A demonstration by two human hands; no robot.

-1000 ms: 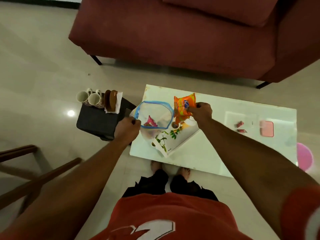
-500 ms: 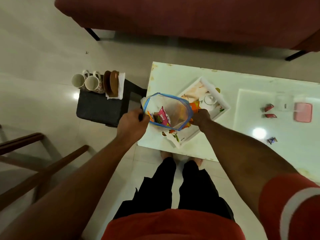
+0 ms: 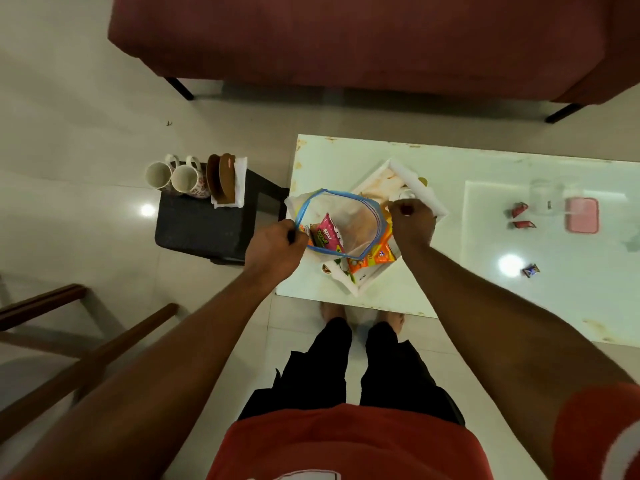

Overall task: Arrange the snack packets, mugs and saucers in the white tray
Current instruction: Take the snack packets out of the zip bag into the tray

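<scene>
Both hands point(image 3: 277, 249) point(image 3: 412, 221) pinch the bag point(image 3: 346, 220) rim; pink packet point(image 3: 329, 237) lies between grips.

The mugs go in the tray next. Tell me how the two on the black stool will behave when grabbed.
The two mugs lie on their sides, mouths facing the camera, so they may roll if nudged. They look ceramic: probably stiff, breakable and fairly heavy. They sit near the edge of the black stool, touching each other, so lifting one could shift the other.
</scene>
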